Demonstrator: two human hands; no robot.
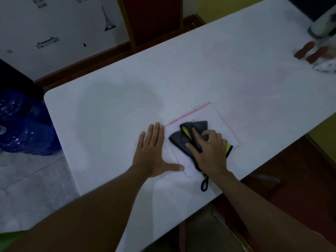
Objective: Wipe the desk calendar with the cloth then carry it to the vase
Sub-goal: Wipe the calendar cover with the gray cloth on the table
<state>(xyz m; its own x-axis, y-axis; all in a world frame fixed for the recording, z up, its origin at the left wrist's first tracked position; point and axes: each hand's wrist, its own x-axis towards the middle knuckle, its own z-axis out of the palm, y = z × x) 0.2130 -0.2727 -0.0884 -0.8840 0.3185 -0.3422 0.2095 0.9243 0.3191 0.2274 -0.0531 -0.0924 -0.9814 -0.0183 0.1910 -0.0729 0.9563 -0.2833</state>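
The desk calendar (221,122), white with a pink top strip, lies flat on the white table (127,91) near its front edge. A grey and yellow cloth (181,138) with a black hanging loop rests on the calendar. My right hand (209,151) presses down on the cloth, fingers spread over it. My left hand (151,151) lies flat with fingers apart on the table at the calendar's left edge, its thumb touching the calendar's near corner. The vase (321,28), white with a blue pattern, stands at the far right end of the table, cut off by the frame.
Next to the vase lie brown sausage-shaped items (309,51) on something white. Blue water jugs (23,124) sit on the floor to the left. A dark wooden chair (154,20) stands behind the table. The table edge runs diagonally close to my right arm.
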